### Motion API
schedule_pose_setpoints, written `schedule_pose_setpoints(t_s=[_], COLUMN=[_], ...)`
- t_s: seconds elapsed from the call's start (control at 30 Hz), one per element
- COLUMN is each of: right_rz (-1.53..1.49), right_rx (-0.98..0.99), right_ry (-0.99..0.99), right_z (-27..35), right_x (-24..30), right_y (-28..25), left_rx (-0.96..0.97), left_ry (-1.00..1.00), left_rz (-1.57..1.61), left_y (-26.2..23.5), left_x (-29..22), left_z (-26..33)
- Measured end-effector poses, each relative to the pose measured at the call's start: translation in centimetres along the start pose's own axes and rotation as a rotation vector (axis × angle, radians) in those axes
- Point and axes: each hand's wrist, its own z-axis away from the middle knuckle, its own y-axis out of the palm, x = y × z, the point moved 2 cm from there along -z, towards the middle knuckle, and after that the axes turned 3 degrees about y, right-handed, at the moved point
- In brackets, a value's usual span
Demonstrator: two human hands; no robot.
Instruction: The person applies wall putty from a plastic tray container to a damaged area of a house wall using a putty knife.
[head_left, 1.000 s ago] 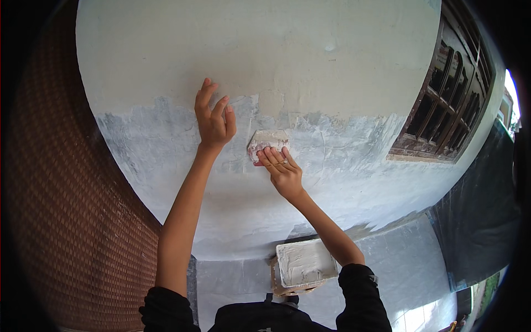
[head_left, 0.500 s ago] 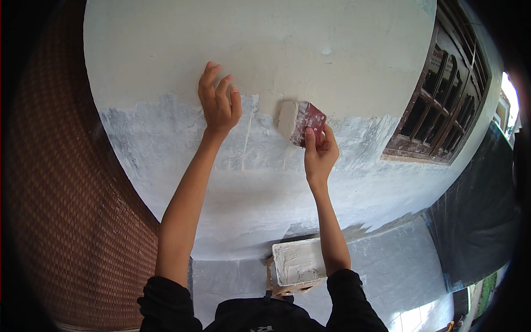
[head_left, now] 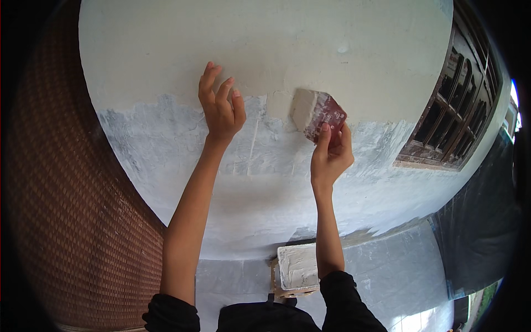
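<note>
A flat, dark red putty scraper [head_left: 333,113] is gripped in my right hand [head_left: 332,155], thumb on its near face. Pale putty [head_left: 305,108] coats the scraper's left part, which lies close to or on the wall [head_left: 232,33]; exact contact is hard to see. My left hand [head_left: 222,110] is raised before the wall with its fingers apart and bent, holding nothing. Above, the wall wears a smooth cream coat; below, a patchy grey-white band [head_left: 182,133] runs across it. Low down, a tray of white putty [head_left: 298,268] is partly hidden by my right forearm.
The tray stands on a box-like support [head_left: 275,279]. A woven brown panel [head_left: 94,221] rises at the left. On the right are a dark wooden window [head_left: 451,105] and a black sheet [head_left: 478,205]. Grey floor [head_left: 381,265] stretches below.
My right hand and the scraper have moved right and tilted clockwise. My left hand stays nearly in place, fingers still apart. The wall and window have shifted slightly right in view.
</note>
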Motion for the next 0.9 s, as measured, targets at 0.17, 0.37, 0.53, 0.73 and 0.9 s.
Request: schedule_pose_setpoints(t_s=[0.17,0.37,0.53,0.73,0.9], right_rz=[0.121,0.107,0.281,0.241,0.301], right_rx=[0.100,0.064,-0.002,0.117,-0.062], right_ry=[-0.106,-0.179,-0.168,-0.314,-0.231], right_z=[-0.4,-1.1,-1.9,-0.6,-0.8], right_x=[0.4,0.9,1.1,1.9,0.6], right_y=[2.5,2.5,1.7,4.1,1.1], left_rx=[0.019,0.013,-0.005,0.009,0.018], left_ry=[-0.039,-0.033,-0.045,-0.059,-0.024], left_rz=[-0.007,-0.005,-0.023,-0.007,0.007], left_y=[-0.4,0.0,0.1,0.1,-0.2], left_x=[0.2,0.2,0.5,0.2,0.0], left_z=[0.0,-0.4,0.0,0.1,0.2])
